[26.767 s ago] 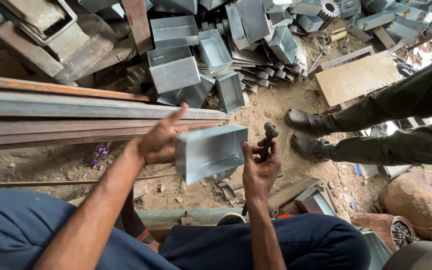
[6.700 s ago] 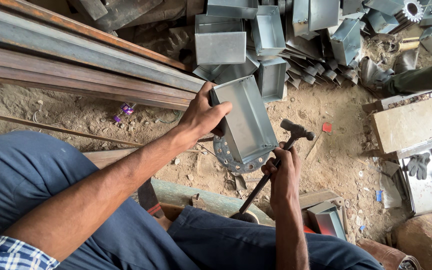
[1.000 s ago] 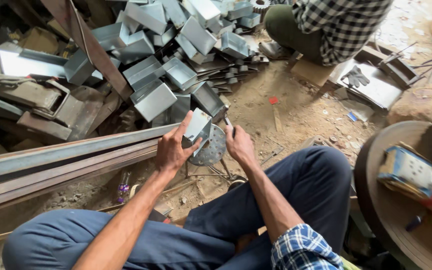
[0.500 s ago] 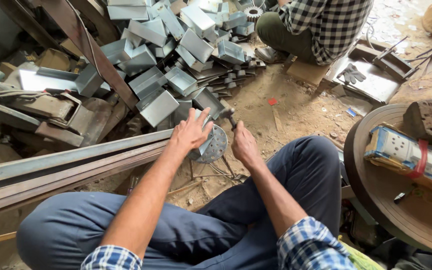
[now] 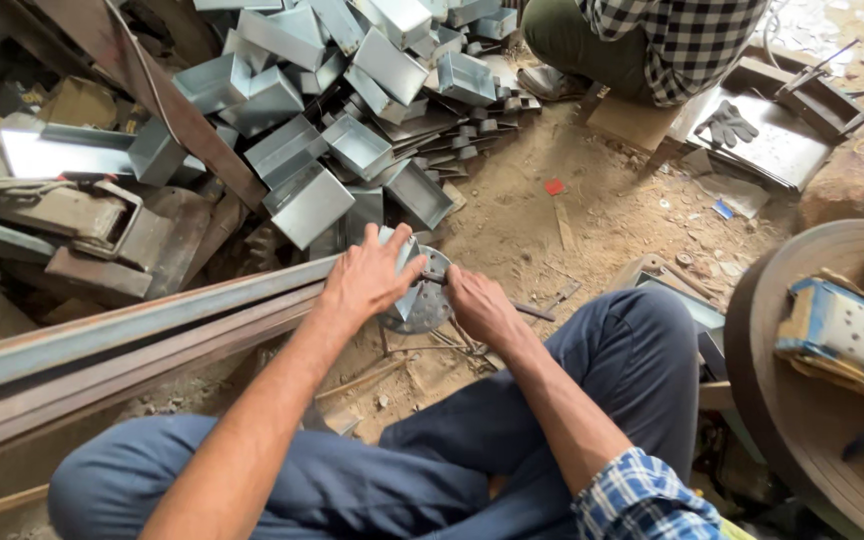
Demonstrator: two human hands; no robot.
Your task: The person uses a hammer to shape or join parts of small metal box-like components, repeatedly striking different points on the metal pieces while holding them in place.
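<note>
Galvanised sheet-metal box [image 5: 404, 262], pressed by the left hand [image 5: 367, 280] onto a round iron plate [image 5: 422, 305] on the floor; the right hand [image 5: 477, 305], closed around a hammer handle [image 5: 532, 312], should strike squarely.

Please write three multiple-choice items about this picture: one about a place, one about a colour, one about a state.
1. Where is the pile of metal boxes?
A. on the person's lap
B. on the ground beyond the hands
C. on the round table

2. What colour are the person's trousers?
A. blue
B. red
C. white

3. What is the left hand doing?
A. hanging free
B. resting on the knee
C. pressing on a metal box over a round metal plate

Answers:
1 B, the boxes lie heaped on the dirt past the hands.
2 A, both legs show blue cloth.
3 C, its fingers spread over the box.
</note>
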